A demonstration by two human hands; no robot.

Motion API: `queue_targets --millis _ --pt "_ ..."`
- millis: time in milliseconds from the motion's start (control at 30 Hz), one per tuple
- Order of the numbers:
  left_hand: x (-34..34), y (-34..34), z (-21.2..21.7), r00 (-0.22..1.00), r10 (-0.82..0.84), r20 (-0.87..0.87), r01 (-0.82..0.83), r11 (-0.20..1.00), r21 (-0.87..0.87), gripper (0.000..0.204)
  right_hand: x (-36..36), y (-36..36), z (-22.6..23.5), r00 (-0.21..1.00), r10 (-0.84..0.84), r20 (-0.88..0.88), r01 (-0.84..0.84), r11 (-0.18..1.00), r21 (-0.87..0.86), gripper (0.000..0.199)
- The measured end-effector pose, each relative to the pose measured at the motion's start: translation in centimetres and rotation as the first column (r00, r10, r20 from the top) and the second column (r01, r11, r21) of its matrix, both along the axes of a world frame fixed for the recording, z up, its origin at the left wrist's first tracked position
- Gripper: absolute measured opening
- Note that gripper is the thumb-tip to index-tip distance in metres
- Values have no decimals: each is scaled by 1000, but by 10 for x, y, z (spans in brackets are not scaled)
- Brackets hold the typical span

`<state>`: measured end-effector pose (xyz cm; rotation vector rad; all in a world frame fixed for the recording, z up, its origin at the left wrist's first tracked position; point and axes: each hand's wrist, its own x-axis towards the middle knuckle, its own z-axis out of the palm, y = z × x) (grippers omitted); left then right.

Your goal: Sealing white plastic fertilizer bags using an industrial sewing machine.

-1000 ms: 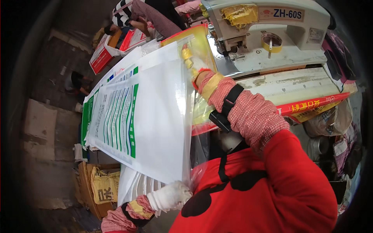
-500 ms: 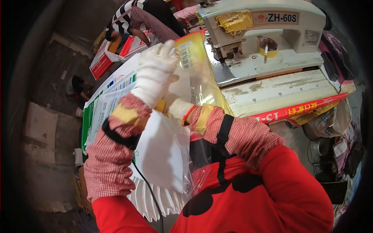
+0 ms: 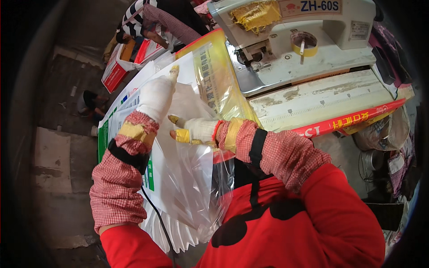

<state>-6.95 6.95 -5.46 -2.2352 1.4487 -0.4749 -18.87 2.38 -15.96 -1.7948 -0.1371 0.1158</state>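
My left hand (image 3: 157, 94), in a white glove with a yellow-tipped finger stretched out, lies over the white printed sacks (image 3: 129, 105). Its other fingers are mostly hidden from this side. My right hand (image 3: 196, 131), gloved with yellow tape round the fingers, hovers over the sheet with fingers pointing left and apart; nothing shows between them. A thin clear plastic liner (image 3: 190, 167) spreads wrinkled under and between both hands. Its lower end hangs toward my body over pleated white sack edges (image 3: 172, 225). Beside the hands lies a yellow see-through printed sheet (image 3: 223, 85).
A grey-white sewing machine (image 3: 330, 44) stands at the right, with a tape roll (image 3: 304, 43) on its bed. A worn white board (image 3: 313, 105) lies before it. Another person (image 3: 156, 22) bends over red-and-white sacks (image 3: 118, 71) at the far left. A black cord (image 3: 157, 214) hangs near my left forearm.
My left hand has come down and left, away from the yellow sheet. The right hand's fingers now show spread apart. The clear liner now covers more of the white sack.
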Motion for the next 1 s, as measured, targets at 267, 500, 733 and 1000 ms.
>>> queue_targets --millis 267,500,733,1000 --pt "11 -73 54 645 -389 658 348 916 199 12 -28 65 -46 996 61 68 -25 902 -431 44" --pt "-5 -147 94 935 -104 340 112 994 -4 19 -70 73 -77 978 204 -34 -177 740 -649 31" --pt "-6 -144 91 934 -90 345 93 996 9 31 -172 -61 3 967 -255 -25 179 743 -645 28" --pt "-9 -160 70 929 -108 355 80 992 93 27 -194 -110 18 633 -722 281 744 467 -477 52"
